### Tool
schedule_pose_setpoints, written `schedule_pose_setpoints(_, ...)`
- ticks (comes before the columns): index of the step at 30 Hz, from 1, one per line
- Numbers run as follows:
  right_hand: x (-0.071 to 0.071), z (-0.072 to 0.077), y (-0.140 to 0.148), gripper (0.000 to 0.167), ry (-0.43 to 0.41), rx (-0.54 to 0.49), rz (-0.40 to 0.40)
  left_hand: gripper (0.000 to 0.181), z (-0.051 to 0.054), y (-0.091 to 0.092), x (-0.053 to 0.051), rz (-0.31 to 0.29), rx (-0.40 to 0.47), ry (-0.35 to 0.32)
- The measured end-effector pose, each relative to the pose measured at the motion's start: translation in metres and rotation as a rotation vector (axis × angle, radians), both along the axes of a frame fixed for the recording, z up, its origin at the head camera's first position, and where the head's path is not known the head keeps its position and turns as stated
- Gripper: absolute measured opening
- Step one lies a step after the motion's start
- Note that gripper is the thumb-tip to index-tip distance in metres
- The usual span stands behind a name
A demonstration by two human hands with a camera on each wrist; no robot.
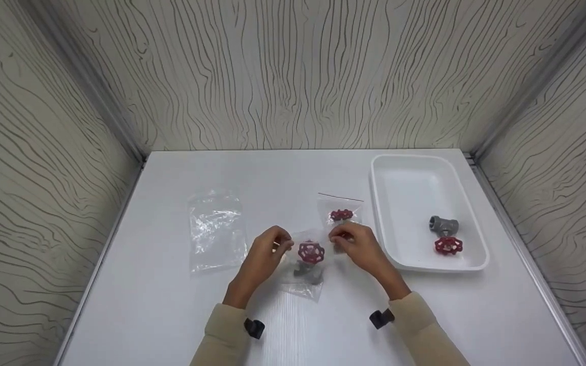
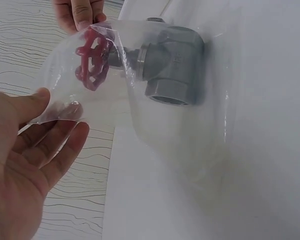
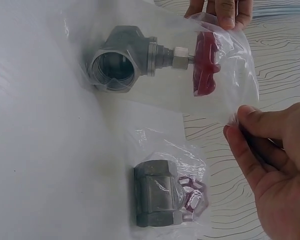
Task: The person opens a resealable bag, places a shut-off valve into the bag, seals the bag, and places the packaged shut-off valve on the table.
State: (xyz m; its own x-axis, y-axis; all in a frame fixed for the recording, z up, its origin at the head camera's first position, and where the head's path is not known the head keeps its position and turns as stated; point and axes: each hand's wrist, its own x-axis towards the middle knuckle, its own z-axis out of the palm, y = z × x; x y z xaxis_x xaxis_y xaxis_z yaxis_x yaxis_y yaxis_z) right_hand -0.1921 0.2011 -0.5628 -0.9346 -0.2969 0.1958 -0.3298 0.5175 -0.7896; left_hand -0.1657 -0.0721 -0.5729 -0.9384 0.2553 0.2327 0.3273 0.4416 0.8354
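Note:
A clear plastic bag (image 1: 300, 290) stands between the two hands at the middle of the table. Inside it is a grey metal valve (image 2: 172, 65) with a red handwheel (image 3: 205, 65). My left hand (image 1: 262, 256) pinches one upper corner of the bag between thumb and fingers. At the opposite upper corner, my right hand (image 3: 282, 160) pinches the film with thumb and forefinger. Just beyond the right hand lies a second bagged valve (image 3: 160, 192), its red handwheel (image 1: 341, 214) toward the back; the right hand partly covers it in the head view.
A flat clear bag (image 1: 216, 234) lies on the white table (image 1: 171, 315) to the left. To the right, a white tray (image 1: 405, 188) holds an unbagged valve (image 1: 444, 225) with a red handwheel. Patterned panels (image 1: 293, 76) close in the back and sides.

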Motion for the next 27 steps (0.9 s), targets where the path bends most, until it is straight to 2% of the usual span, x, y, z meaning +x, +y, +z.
schedule_pose_setpoints(14, 0.001, 0.019, 0.000, 0.014, 0.121, -0.031, -0.019, 0.007, 0.012, 0.001, 0.001, 0.028, -0.010, 0.086)
schedule_pose_setpoints(19, 0.004, 0.026, 0.000, 0.011, 0.162, -0.040, -0.019, 0.008, 0.016, 0.002, 0.002, 0.034, 0.002, 0.142)
schedule_pose_setpoints(23, 0.008, 0.032, -0.001, 0.015, 0.195, -0.041, -0.029, 0.008, 0.017, 0.002, 0.002, 0.038, 0.028, 0.200)
schedule_pose_setpoints(27, 0.013, 0.039, -0.002, 0.016, 0.241, -0.054, -0.012, 0.009, 0.019, 0.002, 0.003, 0.043, 0.052, 0.229)
